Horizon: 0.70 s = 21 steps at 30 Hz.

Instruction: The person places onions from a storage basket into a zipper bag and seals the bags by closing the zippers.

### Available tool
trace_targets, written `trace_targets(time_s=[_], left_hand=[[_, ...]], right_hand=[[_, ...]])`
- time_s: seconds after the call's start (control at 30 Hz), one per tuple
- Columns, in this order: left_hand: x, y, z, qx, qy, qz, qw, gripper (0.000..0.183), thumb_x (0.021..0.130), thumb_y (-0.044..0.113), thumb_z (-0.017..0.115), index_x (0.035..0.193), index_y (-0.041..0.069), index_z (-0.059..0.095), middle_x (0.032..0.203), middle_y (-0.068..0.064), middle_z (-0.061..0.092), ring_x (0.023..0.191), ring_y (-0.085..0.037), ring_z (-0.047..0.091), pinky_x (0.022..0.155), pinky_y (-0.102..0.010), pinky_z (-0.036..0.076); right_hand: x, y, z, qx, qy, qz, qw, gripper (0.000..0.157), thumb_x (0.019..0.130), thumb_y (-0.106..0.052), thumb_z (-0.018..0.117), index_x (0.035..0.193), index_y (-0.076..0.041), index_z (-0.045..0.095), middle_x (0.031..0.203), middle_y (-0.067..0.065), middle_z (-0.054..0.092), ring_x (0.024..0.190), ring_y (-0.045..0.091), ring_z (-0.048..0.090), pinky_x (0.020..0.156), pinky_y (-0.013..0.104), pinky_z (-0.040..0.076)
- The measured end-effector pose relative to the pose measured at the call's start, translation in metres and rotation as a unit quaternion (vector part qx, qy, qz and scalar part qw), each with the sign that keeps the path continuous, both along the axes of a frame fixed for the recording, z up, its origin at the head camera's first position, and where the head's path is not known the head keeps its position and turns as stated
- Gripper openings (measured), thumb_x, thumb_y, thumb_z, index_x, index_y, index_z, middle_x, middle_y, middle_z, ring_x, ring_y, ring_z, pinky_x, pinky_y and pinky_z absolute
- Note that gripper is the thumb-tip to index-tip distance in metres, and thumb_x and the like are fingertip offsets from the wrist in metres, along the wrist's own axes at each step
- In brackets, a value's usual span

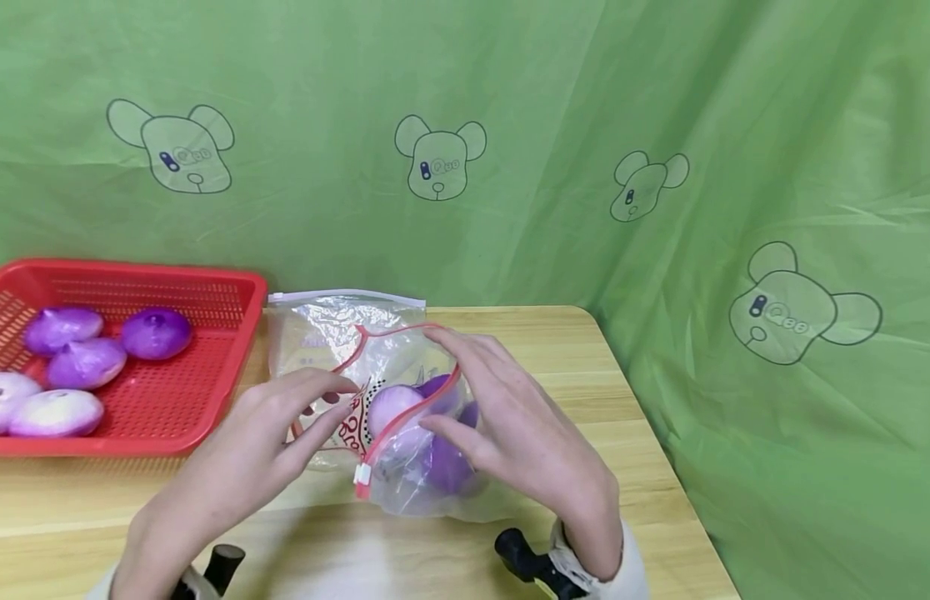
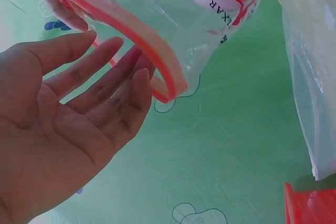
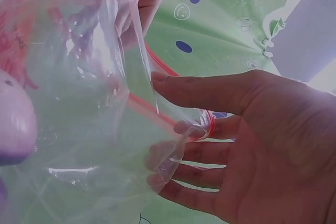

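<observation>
We see the bag (image 1: pixel 390 492) of onions (image 1: pixel 393 408) — left hand (image 1: pixel 277 417) at its left, right hand (image 1: pixel 521 425) at its right, both wide.

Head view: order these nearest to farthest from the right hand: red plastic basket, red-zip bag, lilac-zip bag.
1. Red-zip bag: touching the right hand.
2. Lilac-zip bag: to the left, behind the red-zip bag.
3. Red plastic basket: far left.

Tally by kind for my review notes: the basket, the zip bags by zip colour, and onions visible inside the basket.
Red basket: 1
Red-zip bag: 1
Pale-zip bag: 1
Onions visible in basket: 5
Total: 8
</observation>
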<state>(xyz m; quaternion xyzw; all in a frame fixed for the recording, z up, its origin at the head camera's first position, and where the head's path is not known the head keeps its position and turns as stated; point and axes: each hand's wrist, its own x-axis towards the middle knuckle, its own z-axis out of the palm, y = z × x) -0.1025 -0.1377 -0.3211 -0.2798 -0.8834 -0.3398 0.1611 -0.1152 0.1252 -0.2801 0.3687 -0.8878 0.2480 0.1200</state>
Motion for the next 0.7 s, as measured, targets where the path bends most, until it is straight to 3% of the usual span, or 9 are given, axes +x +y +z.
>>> trace_targets(time_s=[0.2, 0.4, 0.7], left_hand=[[-0.002, -0.005, 0.002, -0.009, 0.02, 0.023, 0.9995, 0.019, 0.095, 0.016, 0.068, 0.113, 0.014, 0.069, 0.098, 0.009, 0.068, 0.075, -0.001, 0.056, 0.063, -0.023, 0.051], [-0.003, -0.014, 0.006, 0.003, 0.035, 0.037, 0.9987, 0.023, 0.094, 0.011, 0.068, 0.117, 0.013, 0.069, 0.106, 0.007, 0.069, 0.091, -0.007, 0.064, 0.07, -0.029, 0.057], [-0.009, -0.027, 0.005, 0.003, 0.053, 0.077, 0.9956, 0.028, 0.093, 0.008, 0.068, 0.121, 0.011, 0.067, 0.116, 0.0, 0.068, 0.091, -0.013, 0.063, 0.078, -0.034, 0.053]], right_hand=[[-0.001, 0.001, 0.0, 0.003, -0.003, -0.003, 1.0, 0.078, 0.091, -0.027, 0.074, 0.154, -0.012, 0.032, 0.154, 0.001, 0.041, 0.138, 0.015, 0.041, 0.113, 0.037, 0.037], [-0.002, 0.004, 0.001, 0.005, -0.009, -0.013, 1.0, 0.078, 0.091, -0.028, 0.074, 0.154, -0.012, 0.032, 0.155, 0.001, 0.04, 0.139, 0.016, 0.041, 0.113, 0.038, 0.036], [-0.003, 0.006, 0.001, 0.004, -0.016, -0.012, 1.0, 0.078, 0.091, -0.028, 0.074, 0.154, -0.012, 0.032, 0.154, 0.001, 0.041, 0.137, 0.016, 0.042, 0.112, 0.037, 0.038]])
